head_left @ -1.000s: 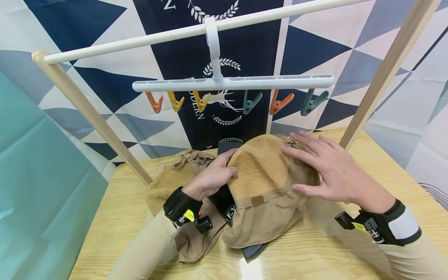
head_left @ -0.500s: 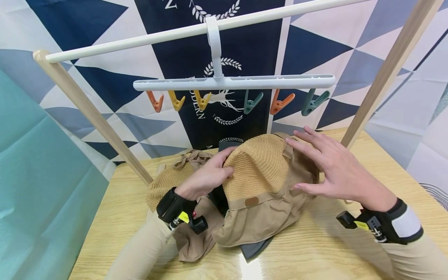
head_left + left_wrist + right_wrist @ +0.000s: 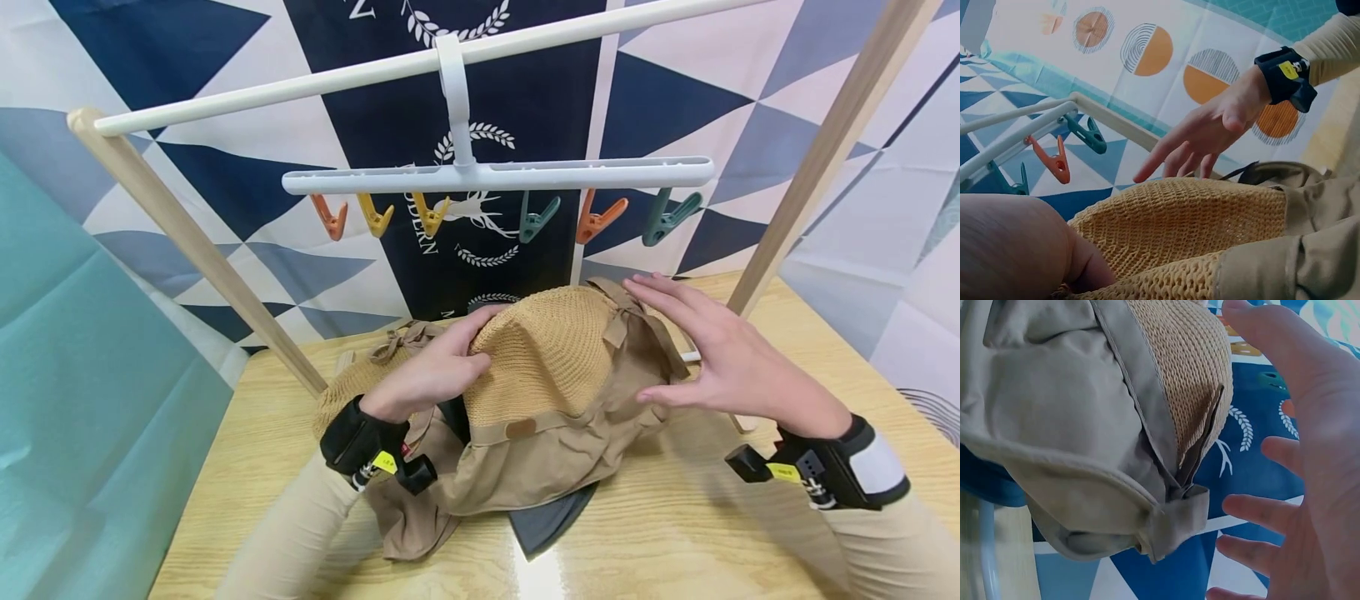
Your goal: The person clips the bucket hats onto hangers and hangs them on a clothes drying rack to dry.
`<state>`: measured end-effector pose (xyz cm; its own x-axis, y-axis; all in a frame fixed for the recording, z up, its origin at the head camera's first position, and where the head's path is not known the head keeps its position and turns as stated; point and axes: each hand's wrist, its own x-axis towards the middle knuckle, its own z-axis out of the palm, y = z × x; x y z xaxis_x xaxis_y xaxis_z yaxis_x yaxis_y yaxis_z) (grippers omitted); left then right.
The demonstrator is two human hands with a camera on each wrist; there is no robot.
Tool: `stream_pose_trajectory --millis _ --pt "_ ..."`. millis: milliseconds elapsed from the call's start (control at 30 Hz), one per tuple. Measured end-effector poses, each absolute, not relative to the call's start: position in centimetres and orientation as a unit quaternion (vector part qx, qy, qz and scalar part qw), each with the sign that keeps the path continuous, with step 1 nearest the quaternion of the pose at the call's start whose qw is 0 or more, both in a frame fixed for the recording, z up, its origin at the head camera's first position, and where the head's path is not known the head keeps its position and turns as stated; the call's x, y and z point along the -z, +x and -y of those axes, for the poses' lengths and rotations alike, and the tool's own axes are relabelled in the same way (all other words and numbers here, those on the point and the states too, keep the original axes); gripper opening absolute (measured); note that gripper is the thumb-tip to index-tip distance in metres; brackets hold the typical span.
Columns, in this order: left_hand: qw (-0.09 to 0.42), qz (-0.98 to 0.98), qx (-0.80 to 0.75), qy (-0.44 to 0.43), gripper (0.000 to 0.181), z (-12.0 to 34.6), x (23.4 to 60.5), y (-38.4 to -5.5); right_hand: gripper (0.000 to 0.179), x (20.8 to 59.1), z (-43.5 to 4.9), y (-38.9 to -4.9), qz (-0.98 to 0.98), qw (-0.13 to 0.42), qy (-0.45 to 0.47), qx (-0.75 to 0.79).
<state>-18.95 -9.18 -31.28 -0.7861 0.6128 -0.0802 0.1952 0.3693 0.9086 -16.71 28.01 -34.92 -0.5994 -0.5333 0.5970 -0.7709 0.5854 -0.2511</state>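
A sun hat with a straw-coloured woven crown point(image 3: 555, 346) and a tan cloth brim point(image 3: 551, 462) is tilted above the table, a small brown patch on its band. My left hand point(image 3: 435, 367) grips the left side of the crown, its thumb in front; in the left wrist view the thumb point(image 3: 1085, 265) presses into the weave. At the hat's right side, my right hand point(image 3: 723, 358) is spread, fingers extended near the cloth bow point(image 3: 624, 312). The right wrist view shows a gap between those fingers and the hat point(image 3: 1072, 394).
Another straw-and-tan hat point(image 3: 356, 385) lies at the left, partly covered. Dark grey fabric point(image 3: 553, 521) shows beneath the held hat. Above hangs a white hanger point(image 3: 498, 175) with several coloured clips point(image 3: 592, 218) on a rack rail point(image 3: 322, 83); wooden posts point(image 3: 202, 250) stand on both sides.
My left hand has carried the hat leftward, turning its bow into clearer view and covering the printed black item. My right hand stays nearly in place, now farther from the brim.
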Motion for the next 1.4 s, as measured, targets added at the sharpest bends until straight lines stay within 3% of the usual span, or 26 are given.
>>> stream_pose_trajectory --millis 567,833,967,1200,1400 --pt "0.231 -0.814 -0.444 0.295 0.082 9.8 30.5 -18.6 0.133 34.9 -28.0 -16.5 0.86 0.172 0.381 -0.292" --pt "0.232 -0.802 -0.446 0.323 0.079 9.6 30.1 -18.2 0.129 35.2 -27.9 -16.6 0.857 0.136 0.373 -0.329" --pt "0.225 -0.798 -0.447 0.336 0.081 9.5 30.1 -18.2 0.121 35.4 -27.7 -16.5 0.864 0.132 0.362 -0.324" --pt "0.214 -0.792 -0.452 0.352 0.084 9.4 30.0 -18.2 0.085 35.9 -27.6 -16.3 0.875 0.147 0.341 -0.31" --pt "0.21 -0.788 -0.447 0.367 0.083 9.2 30.2 -18.3 0.067 35.7 -27.4 -16.1 0.879 0.135 0.335 -0.31"
